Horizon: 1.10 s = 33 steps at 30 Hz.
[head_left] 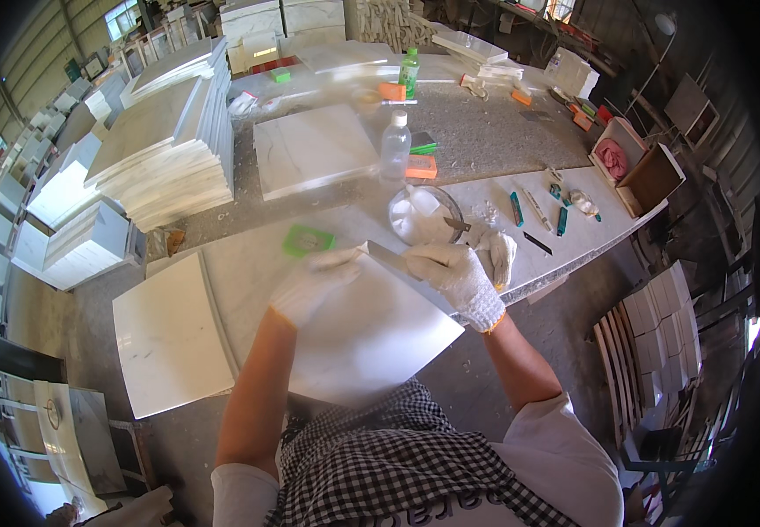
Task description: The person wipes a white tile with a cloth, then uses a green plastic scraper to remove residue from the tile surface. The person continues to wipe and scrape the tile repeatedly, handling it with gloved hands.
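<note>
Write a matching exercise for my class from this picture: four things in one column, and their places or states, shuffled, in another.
Column 1
1. White-gloved right hand
2. Clear plastic bottle with a white cap
3. Bright green rectangular block nearest the person
4. Crumpled pink bundle

Column 2
A. Lying by the white-gloved left hand
B. Inside the open white-sided box at the right
C. Gripping a flat grey blade
D. Standing upright beside an orange rectangular block

Right pairs: 1-C, 2-D, 3-A, 4-B
</note>
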Motion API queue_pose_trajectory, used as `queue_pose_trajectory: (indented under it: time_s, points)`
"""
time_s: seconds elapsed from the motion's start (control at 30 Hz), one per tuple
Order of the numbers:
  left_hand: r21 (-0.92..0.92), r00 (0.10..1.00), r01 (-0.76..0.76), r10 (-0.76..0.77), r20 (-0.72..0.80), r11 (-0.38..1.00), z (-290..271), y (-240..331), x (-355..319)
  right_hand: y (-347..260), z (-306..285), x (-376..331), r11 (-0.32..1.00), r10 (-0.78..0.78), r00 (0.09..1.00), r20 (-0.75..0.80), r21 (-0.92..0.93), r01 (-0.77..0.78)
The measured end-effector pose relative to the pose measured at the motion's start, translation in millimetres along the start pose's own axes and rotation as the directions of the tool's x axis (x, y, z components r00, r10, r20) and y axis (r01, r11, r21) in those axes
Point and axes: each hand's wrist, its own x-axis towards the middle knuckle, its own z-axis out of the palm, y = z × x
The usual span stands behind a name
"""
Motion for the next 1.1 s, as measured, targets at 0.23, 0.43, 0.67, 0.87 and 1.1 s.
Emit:
queue_pose_trajectory:
  time_s: [0.23, 0.43, 0.67, 0.87, 1.1]
  points:
    - [0.040, 1.000, -0.022, 0.022, 0.003, 0.999, 0, 1, 0, 0, 1, -3, 0.996, 0.043, 0.999, -0.023, 0.082, -0.041]
    - [0.059, 1.000, -0.001, 0.000, 0.002, 0.998, 0, 3, 0, -1, 1, -3, 0.999, -0.042, 0.998, -0.037, -0.010, 0.041]
    - [0.059, 1.000, -0.018, 0.018, -0.011, 0.998, 0, 2, -1, -1, -1, -4, 0.987, -0.120, 0.992, -0.039, -0.107, 0.116]
    - [-0.005, 1.000, -0.017, 0.017, 0.010, 1.000, 0, 1, 0, -11, 2, -4, 0.968, 0.216, 0.976, -0.040, 0.142, -0.208]
    - [0.050, 1.000, 0.030, -0.030, -0.001, 0.998, -1, 1, 0, -22, -1, -2, 0.904, 0.333, 0.943, -0.008, 0.287, -0.317]
